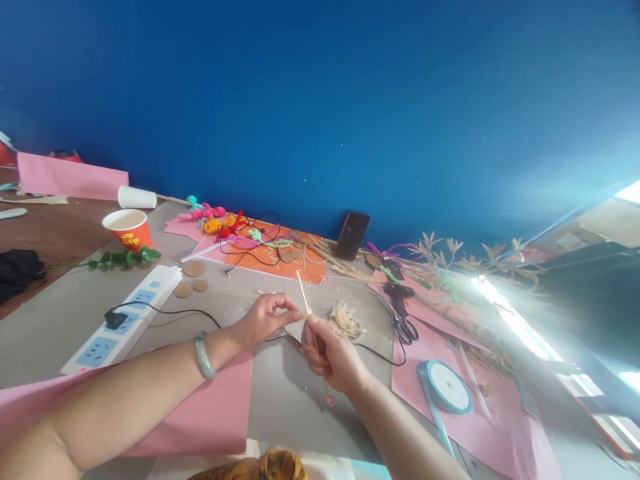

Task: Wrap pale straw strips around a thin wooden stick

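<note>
A thin pale stick (301,287) stands up at a slant between my two hands, above the grey table. My right hand (333,353) is closed round its lower part, and a small pink tip (330,401) shows below the fist. At the stick, just left of that fist, my left hand (270,317) pinches something pale and thin, perhaps a strip; its exact form is too small to tell. A bundle of pale strips (346,320) lies on the table beyond my right hand.
A white power strip (125,320) and red paper cup (129,230) are at left. A phone (353,235) leans by the blue wall. At right lie black scissors (406,329), a glue gun (399,297) and a blue ribbon roll (450,387). A black cord crosses the table.
</note>
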Demonstrator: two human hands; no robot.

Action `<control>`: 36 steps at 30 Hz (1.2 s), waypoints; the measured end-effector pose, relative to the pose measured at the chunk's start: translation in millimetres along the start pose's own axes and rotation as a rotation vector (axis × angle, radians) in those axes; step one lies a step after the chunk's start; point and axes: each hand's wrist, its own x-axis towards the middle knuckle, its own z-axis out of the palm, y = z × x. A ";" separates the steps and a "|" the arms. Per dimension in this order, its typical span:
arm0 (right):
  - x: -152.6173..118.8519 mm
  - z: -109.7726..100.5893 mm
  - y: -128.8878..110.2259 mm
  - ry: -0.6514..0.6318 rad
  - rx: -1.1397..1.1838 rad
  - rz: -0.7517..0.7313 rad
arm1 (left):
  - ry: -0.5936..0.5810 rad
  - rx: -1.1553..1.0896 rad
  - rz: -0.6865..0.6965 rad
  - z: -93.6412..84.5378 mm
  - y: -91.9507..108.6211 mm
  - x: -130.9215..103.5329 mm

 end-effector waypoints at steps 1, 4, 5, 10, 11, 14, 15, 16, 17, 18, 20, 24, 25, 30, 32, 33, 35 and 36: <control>-1.0 -1.3 -1.3 -0.012 0.025 0.002 | 0.002 0.003 0.003 -0.4 1.1 -0.1; -5.9 -4.5 -7.1 -0.041 0.068 -0.011 | 0.002 0.002 -0.010 -1.4 1.9 0.0; -7.9 -5.7 -9.9 -0.053 0.072 -0.015 | 0.006 -0.006 -0.021 -1.5 1.3 0.1; -12.4 -12.6 -22.9 0.005 0.115 -0.171 | 0.047 -0.132 -0.128 -1.5 -3.4 0.8; -10.9 -13.0 -23.2 0.039 0.120 -0.196 | 0.049 -0.157 -0.136 -1.5 -4.1 0.9; -3.6 -9.6 -17.0 0.126 0.081 -0.152 | 0.056 -0.184 -0.118 -1.4 -5.7 1.0; -1.4 -6.9 -13.2 0.141 0.050 -0.119 | 0.060 -0.184 -0.110 -1.3 -6.1 1.0; 0.1 -3.7 -9.2 0.141 0.007 -0.095 | 0.067 -0.183 -0.098 -1.1 -6.5 1.0; 0.9 -0.5 -5.4 0.135 -0.039 -0.083 | 0.071 -0.183 -0.082 -0.9 -6.8 1.0; 1.0 2.6 -1.9 0.122 -0.086 -0.078 | 0.073 -0.184 -0.064 -0.7 -7.1 1.0; -0.3 7.2 3.3 0.101 -0.175 -0.091 | 0.063 -0.175 -0.038 -0.4 -7.4 1.0; -1.8 7.7 7.7 0.109 -0.313 -0.132 | 0.048 -0.080 -0.009 0.0 -7.8 0.9; -1.4 7.0 8.1 0.113 -0.333 -0.133 | 0.045 -0.051 -0.001 0.2 -7.9 0.8; 1.5 7.1 7.1 0.110 -0.271 -0.094 | 0.022 0.011 0.027 0.4 -6.2 0.6; 1.3 7.9 5.6 0.098 -0.207 -0.066 | 0.019 0.018 0.031 0.1 -4.7 0.5; 0.8 7.8 4.7 0.089 -0.175 -0.054 | 0.018 0.019 0.032 -0.1 -3.9 0.5; -0.6 6.0 2.7 0.070 -0.116 -0.048 | 0.015 0.021 0.035 -0.7 -2.4 0.4; -1.3 4.4 1.5 0.061 -0.090 -0.057 | 0.017 0.019 0.033 -1.0 -1.8 0.3</control>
